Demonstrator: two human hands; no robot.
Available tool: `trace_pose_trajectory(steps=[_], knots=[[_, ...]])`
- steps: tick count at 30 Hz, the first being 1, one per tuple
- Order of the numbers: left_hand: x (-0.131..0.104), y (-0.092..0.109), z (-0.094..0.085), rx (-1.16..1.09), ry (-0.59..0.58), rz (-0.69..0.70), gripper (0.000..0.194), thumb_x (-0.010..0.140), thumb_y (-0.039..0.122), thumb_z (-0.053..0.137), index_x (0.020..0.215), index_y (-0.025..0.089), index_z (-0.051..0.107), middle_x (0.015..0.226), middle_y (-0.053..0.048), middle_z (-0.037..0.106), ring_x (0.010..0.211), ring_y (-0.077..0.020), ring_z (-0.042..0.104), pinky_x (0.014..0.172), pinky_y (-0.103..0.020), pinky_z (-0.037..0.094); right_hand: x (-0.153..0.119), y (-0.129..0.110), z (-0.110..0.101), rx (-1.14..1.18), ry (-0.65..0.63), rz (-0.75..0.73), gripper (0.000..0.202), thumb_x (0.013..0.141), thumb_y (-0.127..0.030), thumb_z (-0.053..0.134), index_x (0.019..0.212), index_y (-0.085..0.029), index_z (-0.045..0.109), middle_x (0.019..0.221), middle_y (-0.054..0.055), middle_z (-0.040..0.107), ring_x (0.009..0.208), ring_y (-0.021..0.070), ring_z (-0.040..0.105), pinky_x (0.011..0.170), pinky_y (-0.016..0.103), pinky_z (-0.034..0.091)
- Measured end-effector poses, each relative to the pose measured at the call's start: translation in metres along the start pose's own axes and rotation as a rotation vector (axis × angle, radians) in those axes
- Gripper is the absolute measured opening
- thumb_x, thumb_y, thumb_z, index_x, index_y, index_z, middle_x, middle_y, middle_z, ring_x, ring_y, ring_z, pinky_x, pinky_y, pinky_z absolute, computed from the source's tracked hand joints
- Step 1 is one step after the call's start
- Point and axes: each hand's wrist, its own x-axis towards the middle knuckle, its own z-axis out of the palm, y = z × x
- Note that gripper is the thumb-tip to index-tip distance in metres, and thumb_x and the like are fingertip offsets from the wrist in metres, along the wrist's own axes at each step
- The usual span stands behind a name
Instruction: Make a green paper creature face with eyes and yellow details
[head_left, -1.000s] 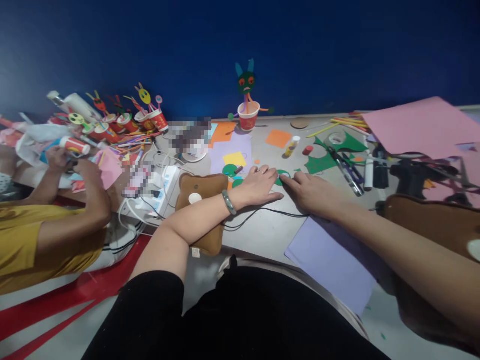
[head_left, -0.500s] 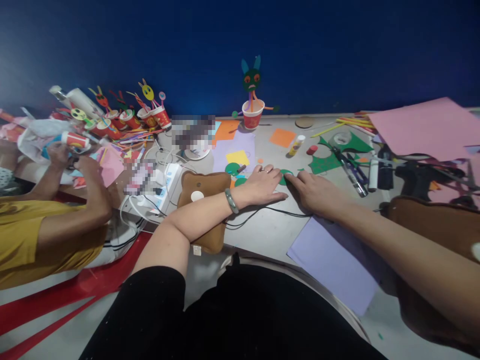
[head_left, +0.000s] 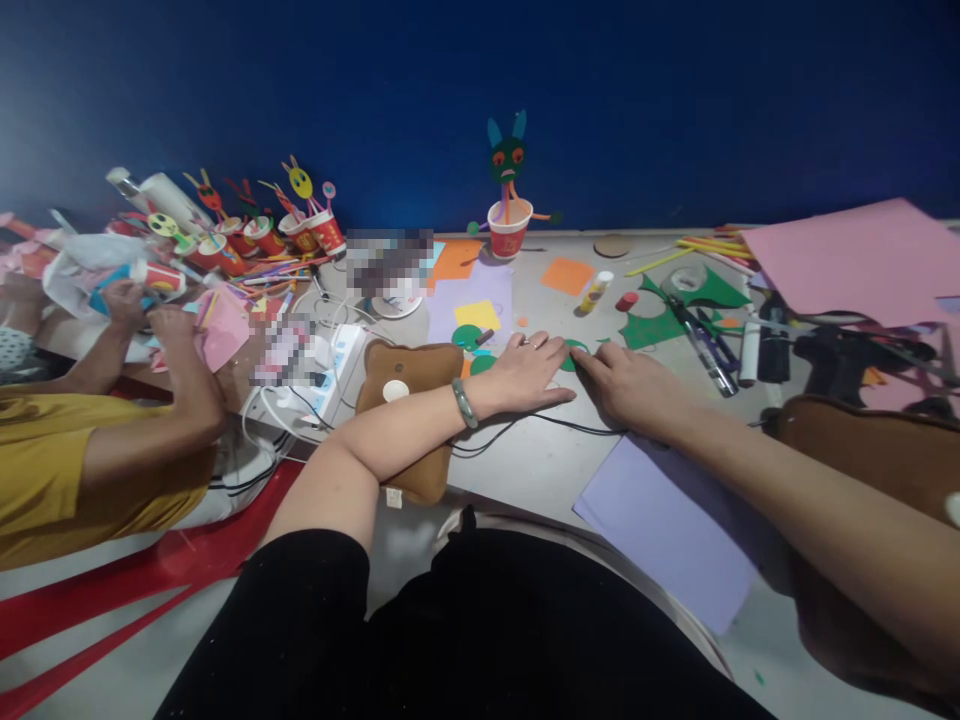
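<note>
A small green paper piece lies on the table between my two hands, partly covered by fingers. My left hand rests palm down with its fingers stretched out, fingertips at the piece's left edge and thumb pointing right. On the other side my right hand has its fingers curled in, the index fingertip pressed on the same piece. Left of my hands are a green paper circle and a yellow paper. A glue stick stands beyond my hands, its red cap beside it.
A paper cup with a green-faced figure stands at the back. Right are green paper scraps, markers, a black glue gun and pink sheets. A power strip and brown cushion lie left, near another person's arms.
My hands keep almost the same pose around the green piece. The whole view has shifted very slightly. At the left, the other person's hands with the cup have moved a little.
</note>
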Motion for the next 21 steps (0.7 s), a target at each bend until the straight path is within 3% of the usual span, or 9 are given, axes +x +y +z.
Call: trace_pose_trajectory(steps=[8, 14, 18, 21], knots=[[0.001, -0.004, 0.002, -0.011, -0.008, 0.016, 0.063, 0.108, 0.054, 0.048, 0.153, 0.01, 0.052, 0.158, -0.018, 0.056, 0.142, -0.0361, 0.048, 0.11, -0.05, 0.039, -0.01, 0.012, 0.006, 0.127, 0.066, 0.001, 0.05, 0.106, -0.028, 0.038, 0.147, -0.01, 0.061, 0.107, 0.017, 0.07, 0.09, 0.0272, 0.065, 0.074, 0.034, 0.042], [0.0, -0.003, -0.002, -0.015, 0.002, 0.02, 0.062, 0.108, 0.053, 0.05, 0.152, 0.009, 0.054, 0.163, -0.018, 0.053, 0.147, -0.0357, 0.045, 0.115, -0.053, 0.038, -0.047, 0.025, -0.016, 0.205, 0.019, -0.047, 0.044, 0.102, -0.023, 0.044, 0.135, -0.011, 0.07, 0.11, 0.017, 0.073, 0.101, 0.0286, 0.069, 0.081, 0.036, 0.05], [-0.002, -0.001, -0.004, -0.024, 0.018, 0.01, 0.065, 0.108, 0.053, 0.05, 0.157, 0.01, 0.051, 0.168, -0.018, 0.048, 0.152, -0.0358, 0.042, 0.119, -0.052, 0.036, -0.068, 0.043, -0.035, 0.072, 0.029, 0.234, 0.041, 0.103, -0.028, 0.045, 0.126, -0.013, 0.075, 0.117, 0.018, 0.075, 0.1, 0.0298, 0.071, 0.072, 0.036, 0.049], [-0.002, 0.001, -0.003, -0.03, -0.015, 0.008, 0.07, 0.108, 0.054, 0.05, 0.164, 0.013, 0.044, 0.173, -0.017, 0.043, 0.155, -0.0367, 0.039, 0.123, -0.054, 0.032, -0.075, 0.063, -0.044, -0.013, 0.041, 0.449, 0.041, 0.102, -0.029, 0.047, 0.124, -0.012, 0.077, 0.122, 0.021, 0.075, 0.106, 0.0319, 0.072, 0.075, 0.037, 0.05]])
